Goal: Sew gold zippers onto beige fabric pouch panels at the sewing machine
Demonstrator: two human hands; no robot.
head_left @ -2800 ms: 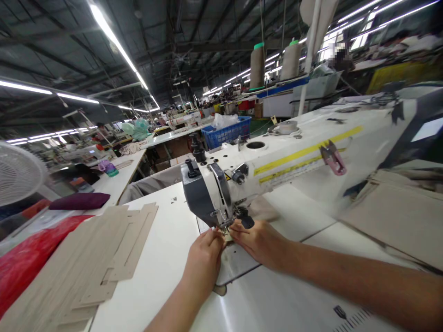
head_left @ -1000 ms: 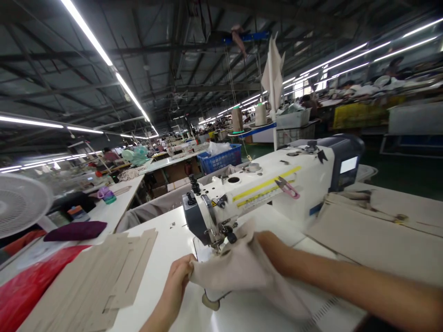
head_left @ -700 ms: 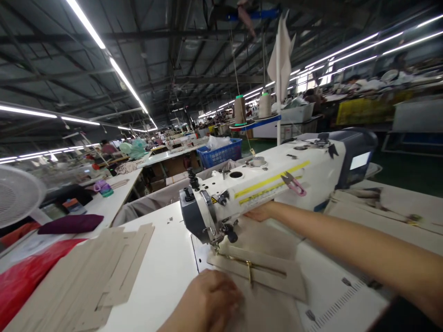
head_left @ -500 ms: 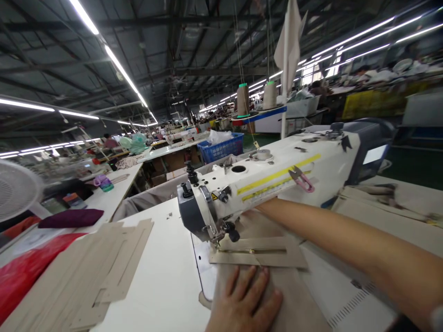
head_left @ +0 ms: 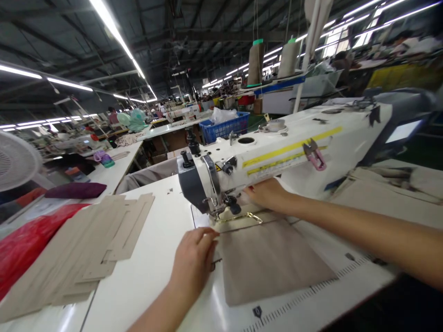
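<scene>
A beige fabric panel (head_left: 273,258) lies flat on the sewing machine bed, its upper part under the machine head (head_left: 204,180). Along its upper side runs a gold metal zipper (head_left: 235,219), with the pull lying to the right. My left hand (head_left: 195,253) is just left of the needle area, fingers bent and pressed together at the panel's left edge. Behind the machine head, under its arm, my right hand (head_left: 270,196) has curled fingers at the far part of the fabric; the fingertips are partly hidden.
Flat beige pieces (head_left: 93,244) are stacked on the left of the table, beside a red plastic bag (head_left: 38,240). Pink-handled thread snips (head_left: 314,154) rest on the machine arm. More beige fabric (head_left: 380,203) lies at right. A fan (head_left: 17,161) stands at far left.
My left hand has lifted from lying flat on the panel and moved left to its edge. My right hand has come into view behind the head. The zipper pull has swung away from me.
</scene>
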